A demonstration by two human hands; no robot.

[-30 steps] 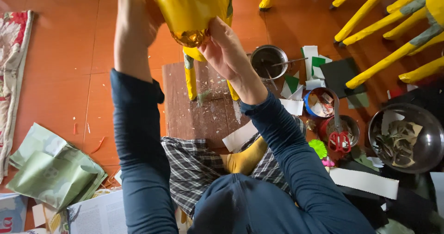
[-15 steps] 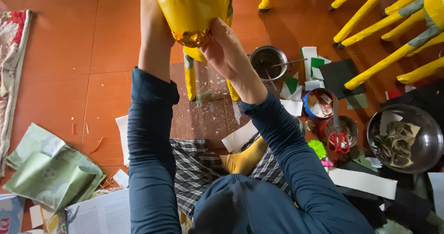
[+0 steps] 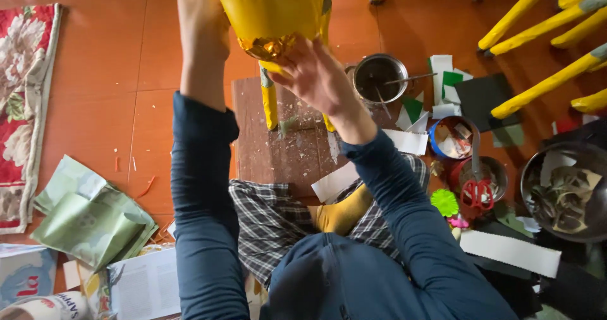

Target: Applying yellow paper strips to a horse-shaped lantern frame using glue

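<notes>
A big yellow paper-covered figure stands on thin yellow legs over a brown wooden board. My left hand presses flat against its left side, steadying it. My right hand touches the shiny gold patch on the figure's underside, fingers spread against it. Both sleeves are dark blue. My knees in checked trousers and a yellow sock lie below the board.
Right of the board stand a metal cup with a stick, a blue bowl of paper scraps, red scissors, a dark pan and white paper strips. Yellow legs cross the top right. Green paper and a floral mat lie left.
My left arm has stretched further up along the figure's side. The right hand stays on the gold patch with its fingers shifting slightly.
</notes>
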